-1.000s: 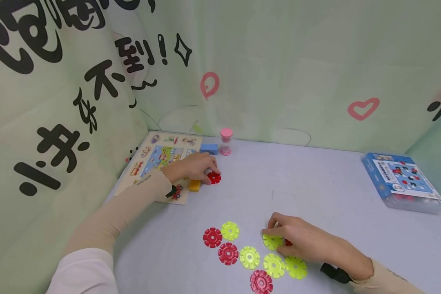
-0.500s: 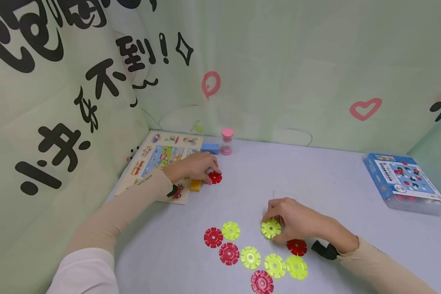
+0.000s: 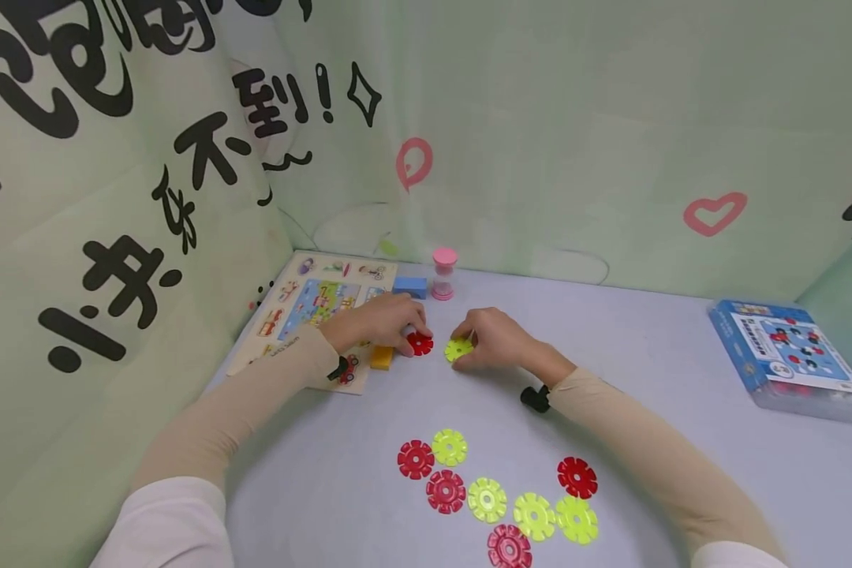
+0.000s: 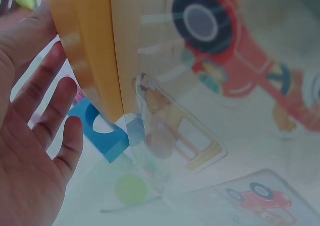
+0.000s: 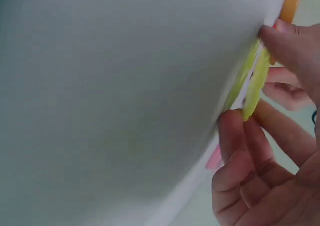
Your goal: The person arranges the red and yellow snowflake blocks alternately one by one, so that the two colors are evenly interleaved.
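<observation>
My left hand point(image 3: 383, 319) pinches a red notched plastic disc point(image 3: 420, 344) beside the picture board, with its thumb and fingertips at the edge. My right hand point(image 3: 500, 339) grips a yellow-green notched disc point(image 3: 457, 349) by opposite edges, a short way right of the red one. From the right wrist, the yellow-green disc point(image 5: 257, 83) shows nearly edge-on between thumb and fingers, close over the tabletop. Beyond it appears my left hand point(image 5: 287, 88). In the left wrist view, the loosely bent fingers of my left hand point(image 4: 47, 116) lie near a yellow block point(image 4: 90, 45).
A picture puzzle board point(image 3: 266, 347) lies at left, by the yellow block point(image 3: 382, 357) and a blue block point(image 3: 410, 287). A pink hourglass point(image 3: 443, 274) stands behind. Several more discs, red point(image 3: 446, 491) and yellow-green point(image 3: 535, 517), lie in front. A blue box point(image 3: 788, 355) sits at right.
My right hand has picked up the yellow-green disc from the front group and carried it up and left beside the red disc. My left hand stays in place with the red disc.
</observation>
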A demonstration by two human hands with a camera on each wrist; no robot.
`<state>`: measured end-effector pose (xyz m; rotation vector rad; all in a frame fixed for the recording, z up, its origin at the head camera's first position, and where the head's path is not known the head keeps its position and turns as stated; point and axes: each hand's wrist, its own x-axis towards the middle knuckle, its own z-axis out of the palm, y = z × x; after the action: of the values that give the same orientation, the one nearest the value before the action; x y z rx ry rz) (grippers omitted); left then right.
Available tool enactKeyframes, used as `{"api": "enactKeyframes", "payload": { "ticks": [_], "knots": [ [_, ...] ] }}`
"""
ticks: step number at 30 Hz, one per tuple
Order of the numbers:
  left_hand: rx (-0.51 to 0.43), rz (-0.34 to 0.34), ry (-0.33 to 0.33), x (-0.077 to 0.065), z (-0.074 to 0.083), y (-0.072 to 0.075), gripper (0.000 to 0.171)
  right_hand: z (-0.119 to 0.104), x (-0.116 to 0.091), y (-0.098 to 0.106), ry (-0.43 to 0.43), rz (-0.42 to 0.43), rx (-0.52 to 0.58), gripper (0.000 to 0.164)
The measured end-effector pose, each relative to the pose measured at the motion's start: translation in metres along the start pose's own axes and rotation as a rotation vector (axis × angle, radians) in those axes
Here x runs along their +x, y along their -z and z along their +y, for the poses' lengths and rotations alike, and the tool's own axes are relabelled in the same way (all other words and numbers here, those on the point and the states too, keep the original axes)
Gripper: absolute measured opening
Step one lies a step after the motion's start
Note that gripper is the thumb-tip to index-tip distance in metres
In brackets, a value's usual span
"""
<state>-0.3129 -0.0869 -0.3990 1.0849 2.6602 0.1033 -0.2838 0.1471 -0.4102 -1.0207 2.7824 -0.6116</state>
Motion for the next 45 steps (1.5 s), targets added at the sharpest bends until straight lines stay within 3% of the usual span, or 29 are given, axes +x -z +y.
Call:
{"api": "enactKeyframes", "payload": {
  "ticks": [10,19,25,32,40,45],
  "knots": [
    [0.006,0.008,0.002,0.004,0.002,0.000,0.044,-0.004,0.020,-0.003,0.026,-0.066,-0.013,0.043],
    [0.011,-0.008,-0.015,0.004,0.005,0.000,0.045,-0.004,0.016,-0.007,-0.002,-0.046,-0.027,0.041],
    [0.024,0.002,-0.029,0.003,0.005,0.001,0.045,-0.002,0.002,0.000,0.003,-0.062,0.056,0.047],
    [-0.034,0.008,0.001,0.004,0.005,-0.002,0.049,-0.002,-0.059,0.009,0.019,-0.073,0.153,0.044],
    [-0.086,0.049,-0.095,0.020,0.010,-0.010,0.054,-0.011,-0.158,0.007,-0.051,-0.139,0.125,0.044],
    [-0.049,0.055,-0.112,0.028,0.014,-0.014,0.054,-0.017,-0.201,0.007,-0.119,-0.158,0.119,0.050]
  ]
}}
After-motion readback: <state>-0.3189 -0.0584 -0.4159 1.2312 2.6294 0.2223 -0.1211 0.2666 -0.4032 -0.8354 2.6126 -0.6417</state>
